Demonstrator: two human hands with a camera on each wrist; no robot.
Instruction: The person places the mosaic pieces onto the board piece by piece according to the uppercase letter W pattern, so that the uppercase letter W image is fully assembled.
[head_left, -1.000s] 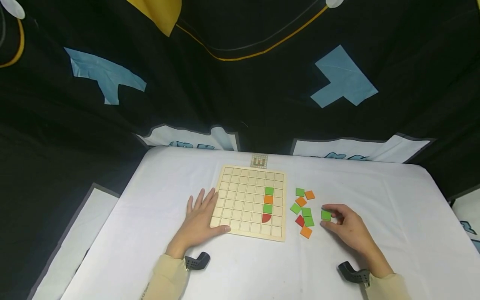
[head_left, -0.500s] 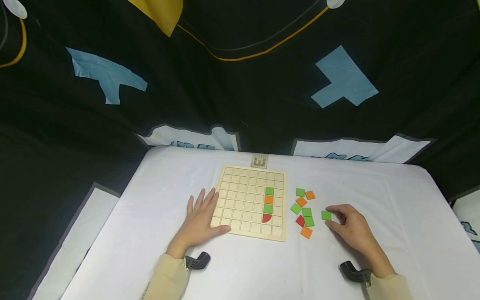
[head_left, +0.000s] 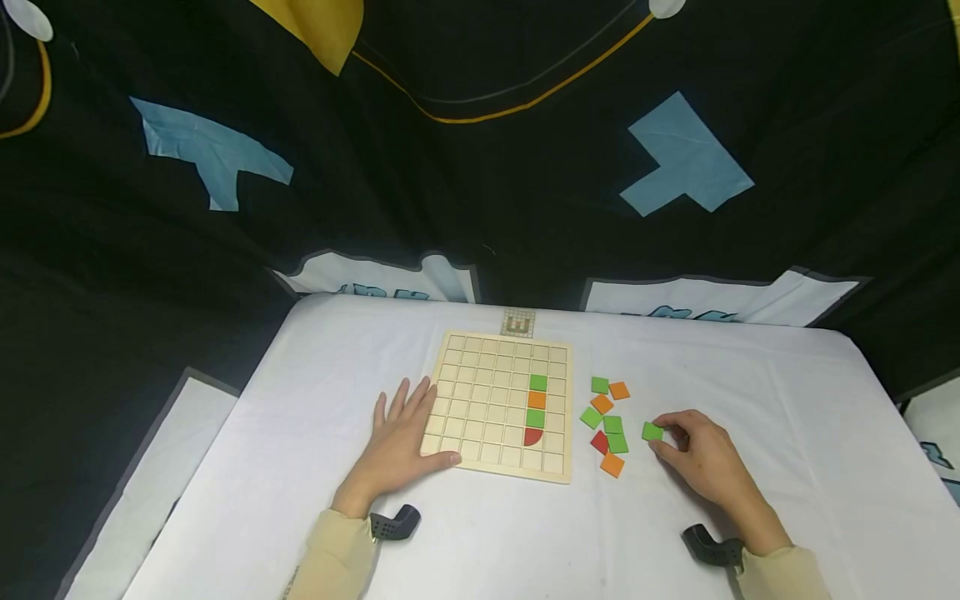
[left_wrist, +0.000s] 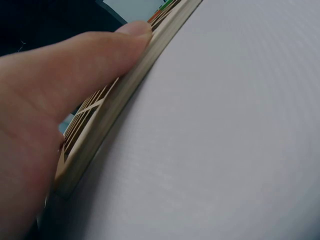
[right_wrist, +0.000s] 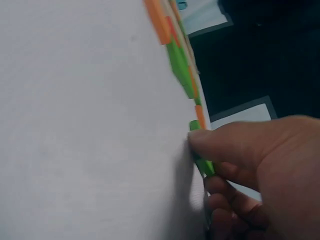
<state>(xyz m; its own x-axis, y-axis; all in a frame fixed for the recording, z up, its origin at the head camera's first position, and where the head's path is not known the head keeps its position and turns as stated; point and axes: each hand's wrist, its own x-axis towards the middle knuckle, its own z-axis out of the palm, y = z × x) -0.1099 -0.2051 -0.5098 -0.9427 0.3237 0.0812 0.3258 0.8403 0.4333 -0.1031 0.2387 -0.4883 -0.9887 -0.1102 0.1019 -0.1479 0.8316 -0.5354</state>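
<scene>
My left hand [head_left: 393,446] lies spread at the near left corner of a wooden grid board [head_left: 480,383]. Its thumb [left_wrist: 100,57] rests along the front rim in the left wrist view. Set in one column on the board are two green tiles, an orange tile [head_left: 537,400] and a red quarter-round piece [head_left: 533,437]. To the right of the loose pile, my right hand [head_left: 701,450] pinches a square green tile [head_left: 652,432] by its right side. In the right wrist view the thumb [right_wrist: 207,142] covers part of that tile, low over the white cloth.
Several loose tiles lie between the board and my right hand, among them a red piece [head_left: 600,442], an orange tile [head_left: 612,465] and a green tile [head_left: 600,385]. A small printed pattern card [head_left: 517,322] touches the board's far edge. A black curtain [head_left: 480,183] stands behind the table.
My right hand has shifted slightly right, its fingertips now at the green tile's right side, and the tile has turned a little. The left hand and the board have stayed put.
</scene>
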